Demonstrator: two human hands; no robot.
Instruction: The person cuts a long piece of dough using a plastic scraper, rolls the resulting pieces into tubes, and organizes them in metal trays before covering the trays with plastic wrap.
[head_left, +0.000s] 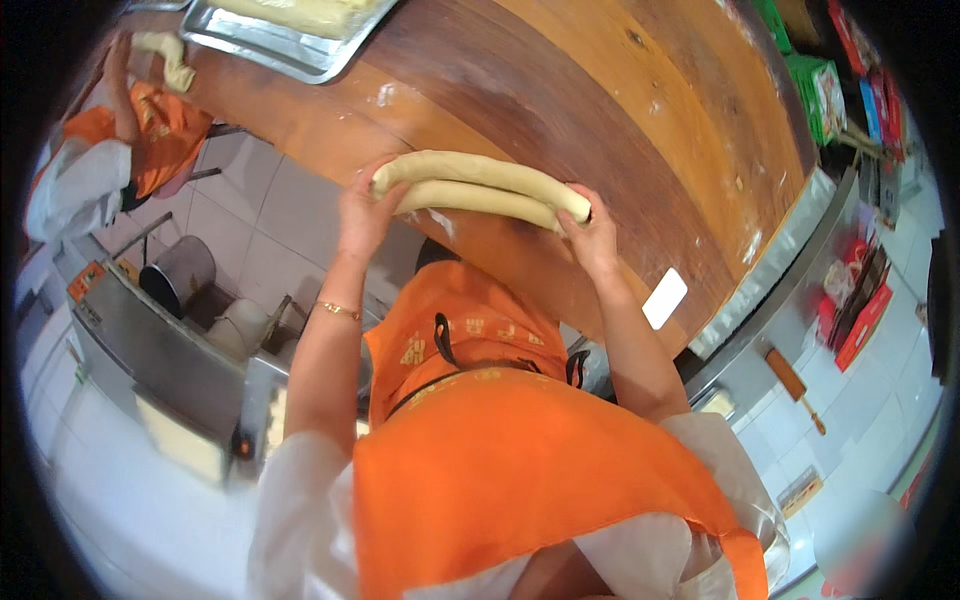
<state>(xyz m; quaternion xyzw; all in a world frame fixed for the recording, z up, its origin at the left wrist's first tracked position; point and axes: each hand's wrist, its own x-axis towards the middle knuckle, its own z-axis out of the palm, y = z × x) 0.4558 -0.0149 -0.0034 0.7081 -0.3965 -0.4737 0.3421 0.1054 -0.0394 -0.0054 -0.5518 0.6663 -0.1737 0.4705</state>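
Two long pale ropes of dough [480, 172] lie side by side near the front edge of the wooden table [560, 90], bowed slightly upward in the middle. My left hand [365, 212] grips their left ends, thumb on the near side. At the other end my right hand [592, 235] is closed round the right tips. A narrow dark gap runs between the two ropes. Whether they rest on the wood or are lifted a little, I cannot tell.
A metal tray [290, 50] with dough sits at the far left. Beyond the left corner, a co-worker in an orange apron [165, 135] is beside another dough piece [165, 55]. A white rectangular scraper-like card [664, 298] lies near my right forearm. Green packages [818, 95] stand at the far right.
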